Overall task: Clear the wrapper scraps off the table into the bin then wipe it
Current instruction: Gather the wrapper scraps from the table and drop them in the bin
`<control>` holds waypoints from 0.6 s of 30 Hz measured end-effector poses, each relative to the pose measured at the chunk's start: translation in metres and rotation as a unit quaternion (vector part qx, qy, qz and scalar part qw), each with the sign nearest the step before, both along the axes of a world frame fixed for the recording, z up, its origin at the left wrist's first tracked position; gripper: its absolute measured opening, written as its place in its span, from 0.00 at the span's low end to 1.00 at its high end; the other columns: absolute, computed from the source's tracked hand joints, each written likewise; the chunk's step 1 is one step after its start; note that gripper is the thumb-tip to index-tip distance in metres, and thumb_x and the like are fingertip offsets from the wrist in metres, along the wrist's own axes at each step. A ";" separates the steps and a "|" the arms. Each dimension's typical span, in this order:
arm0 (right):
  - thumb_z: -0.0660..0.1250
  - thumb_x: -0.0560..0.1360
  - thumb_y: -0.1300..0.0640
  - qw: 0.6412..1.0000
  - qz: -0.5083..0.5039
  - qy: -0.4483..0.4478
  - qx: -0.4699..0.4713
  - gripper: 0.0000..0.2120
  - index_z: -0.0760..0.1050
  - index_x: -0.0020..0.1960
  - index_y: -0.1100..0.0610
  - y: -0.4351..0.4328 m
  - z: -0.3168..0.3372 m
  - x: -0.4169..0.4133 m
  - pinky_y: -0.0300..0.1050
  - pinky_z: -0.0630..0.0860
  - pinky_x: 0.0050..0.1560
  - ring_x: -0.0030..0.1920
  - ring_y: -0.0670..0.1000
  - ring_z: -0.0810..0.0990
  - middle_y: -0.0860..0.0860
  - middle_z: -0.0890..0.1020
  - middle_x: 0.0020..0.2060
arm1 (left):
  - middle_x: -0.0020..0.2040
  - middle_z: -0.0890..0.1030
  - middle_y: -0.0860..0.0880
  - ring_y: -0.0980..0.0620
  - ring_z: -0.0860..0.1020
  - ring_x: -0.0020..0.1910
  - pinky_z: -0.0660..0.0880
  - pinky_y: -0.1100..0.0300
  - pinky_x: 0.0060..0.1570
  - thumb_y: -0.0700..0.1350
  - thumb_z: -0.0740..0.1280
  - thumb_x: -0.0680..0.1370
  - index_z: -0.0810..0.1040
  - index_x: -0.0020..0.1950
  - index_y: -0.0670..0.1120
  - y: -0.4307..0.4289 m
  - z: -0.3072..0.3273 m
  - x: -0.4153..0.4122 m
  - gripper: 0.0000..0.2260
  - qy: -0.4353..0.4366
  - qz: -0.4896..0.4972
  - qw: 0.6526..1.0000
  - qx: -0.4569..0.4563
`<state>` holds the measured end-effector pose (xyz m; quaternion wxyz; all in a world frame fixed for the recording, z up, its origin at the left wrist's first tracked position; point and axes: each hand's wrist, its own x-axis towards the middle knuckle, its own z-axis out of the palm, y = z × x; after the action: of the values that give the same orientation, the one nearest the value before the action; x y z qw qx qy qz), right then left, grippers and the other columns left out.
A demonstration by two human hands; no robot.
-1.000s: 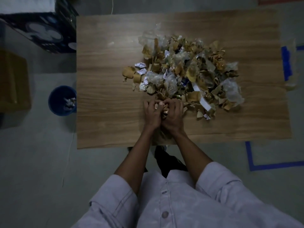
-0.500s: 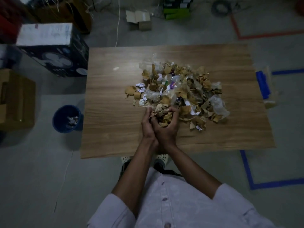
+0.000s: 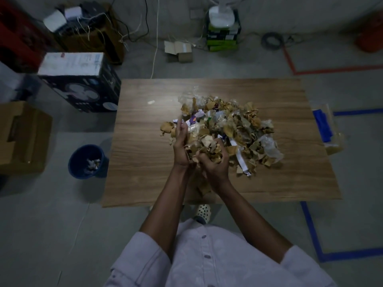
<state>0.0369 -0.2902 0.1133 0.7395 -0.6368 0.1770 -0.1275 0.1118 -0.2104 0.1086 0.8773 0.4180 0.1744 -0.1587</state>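
Note:
A heap of wrapper scraps [image 3: 236, 125], brown, clear and white, lies in the middle of the wooden table [image 3: 145, 162]. My left hand [image 3: 181, 148] and my right hand [image 3: 215, 164] are cupped together at the heap's near left edge, raised above the table. Between them they hold a bunch of scraps [image 3: 204, 145], with a few pieces hanging below the wrists. A blue bin [image 3: 87, 161] with some scraps inside stands on the floor left of the table.
A dark printed box [image 3: 83, 85] and a cardboard box [image 3: 22, 137] stand left of the table. A blue cloth in clear wrap [image 3: 323, 125] lies by the right edge. One small white scrap [image 3: 150, 102] sits apart on the table. Cables and boxes crowd the far floor.
Both hands have gathered scraps from the heap's near edge and lifted them off the table. The camera has pulled back, showing more of the floor.

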 end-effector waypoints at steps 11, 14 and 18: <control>0.75 0.67 0.52 0.995 -0.021 0.060 0.075 0.21 0.75 0.58 0.38 -0.021 0.011 0.016 0.53 0.82 0.48 0.52 0.56 0.84 0.57 0.83 0.54 | 0.62 0.82 0.36 0.36 0.82 0.59 0.82 0.49 0.46 0.60 0.73 0.71 0.80 0.65 0.40 -0.039 0.008 -0.016 0.30 0.056 0.007 0.995 0.082; 0.73 0.69 0.44 0.996 -0.038 0.044 -0.074 0.23 0.69 0.61 0.46 -0.008 0.008 0.016 0.58 0.82 0.52 0.52 0.54 0.84 0.56 0.81 0.55 | 0.55 0.83 0.37 0.38 0.82 0.52 0.79 0.45 0.53 0.59 0.68 0.71 0.82 0.56 0.39 -0.038 0.005 -0.014 0.25 0.030 0.027 0.996 0.082; 0.73 0.66 0.41 0.982 -0.064 0.044 -0.174 0.32 0.65 0.63 0.53 -0.001 0.005 0.028 0.28 0.71 0.55 0.62 0.52 0.70 0.58 0.68 0.62 | 0.54 0.81 0.36 0.38 0.80 0.53 0.77 0.41 0.57 0.65 0.67 0.68 0.82 0.54 0.40 -0.032 0.001 -0.006 0.30 0.080 0.066 0.992 0.077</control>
<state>0.0652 -0.2913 0.1184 0.5989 -0.7483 0.2248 -0.1757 0.1060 -0.2421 0.1098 0.8346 0.4574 0.2828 -0.1192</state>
